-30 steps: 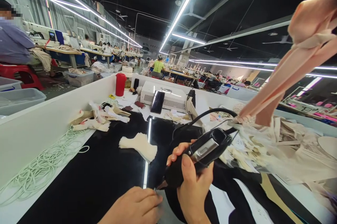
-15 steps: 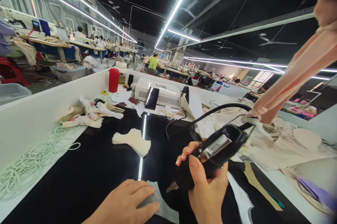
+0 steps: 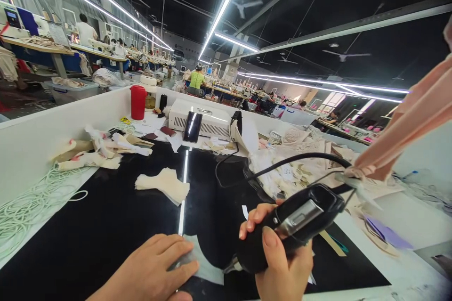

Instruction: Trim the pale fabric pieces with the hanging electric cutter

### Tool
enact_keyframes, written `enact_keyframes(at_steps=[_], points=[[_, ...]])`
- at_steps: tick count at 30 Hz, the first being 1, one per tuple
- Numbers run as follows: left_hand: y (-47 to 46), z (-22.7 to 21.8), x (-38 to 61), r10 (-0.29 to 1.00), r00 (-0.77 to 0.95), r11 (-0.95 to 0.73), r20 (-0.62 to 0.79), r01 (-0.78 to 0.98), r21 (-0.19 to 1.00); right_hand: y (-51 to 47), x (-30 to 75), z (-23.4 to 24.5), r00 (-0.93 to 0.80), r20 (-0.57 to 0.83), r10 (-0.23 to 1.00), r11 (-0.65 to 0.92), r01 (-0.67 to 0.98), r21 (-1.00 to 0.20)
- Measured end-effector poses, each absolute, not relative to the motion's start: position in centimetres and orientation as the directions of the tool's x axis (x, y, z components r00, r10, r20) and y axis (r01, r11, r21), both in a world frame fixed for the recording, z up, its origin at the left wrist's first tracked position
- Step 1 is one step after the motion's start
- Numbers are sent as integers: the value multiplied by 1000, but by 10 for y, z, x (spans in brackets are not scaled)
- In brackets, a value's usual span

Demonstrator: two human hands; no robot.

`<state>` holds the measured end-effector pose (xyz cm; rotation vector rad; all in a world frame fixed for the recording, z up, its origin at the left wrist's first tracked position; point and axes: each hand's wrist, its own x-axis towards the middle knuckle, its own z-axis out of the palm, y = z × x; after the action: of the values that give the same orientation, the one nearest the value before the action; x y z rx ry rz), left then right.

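Observation:
My left hand (image 3: pixel 151 265) lies flat with fingers apart, pressing on a pale grey, curved piece of fabric (image 3: pixel 209 264) on the black table top (image 3: pixel 106 230). My right hand (image 3: pixel 284 263) is wrapped round a black corded hand tool (image 3: pixel 300 220). Its metal tip (image 3: pixel 233 264) is at the right edge of the grey piece; whether it touches I cannot tell. A pink cloth strip (image 3: pixel 406 131) is tied to the tool's rear end and runs up to the right. Beyond my left hand sits a stack of cream fabric pieces (image 3: pixel 162 184).
Pale green cord (image 3: pixel 31 209) and fabric scraps (image 3: pixel 102 150) lie at the left. At the back are a red container (image 3: pixel 137 103), a phone (image 3: pixel 192 127) and a white vented box (image 3: pixel 215 126). Light fabric (image 3: pixel 303 150) is heaped at the right. A low white wall (image 3: pixel 63 134) borders the table.
The view has turned a little to the right. The tool has tilted, and its tip has come closer to the grey piece. My left hand still presses on that piece.

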<state>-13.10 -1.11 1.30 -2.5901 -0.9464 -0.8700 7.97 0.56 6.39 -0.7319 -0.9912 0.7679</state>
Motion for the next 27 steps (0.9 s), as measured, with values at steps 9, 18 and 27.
enact_keyframes(at_steps=[9,18,27], points=[[-13,16,-133,527,671,-770,521,636,-41,8,82,60,296,504,811,568,-197,-799],[-15,19,-132,572,721,-764,391,642,-66,10,89,56,283,553,784,602,-129,-788],[-13,27,-128,557,735,-767,387,634,-101,5,84,64,344,472,811,560,-227,-797]])
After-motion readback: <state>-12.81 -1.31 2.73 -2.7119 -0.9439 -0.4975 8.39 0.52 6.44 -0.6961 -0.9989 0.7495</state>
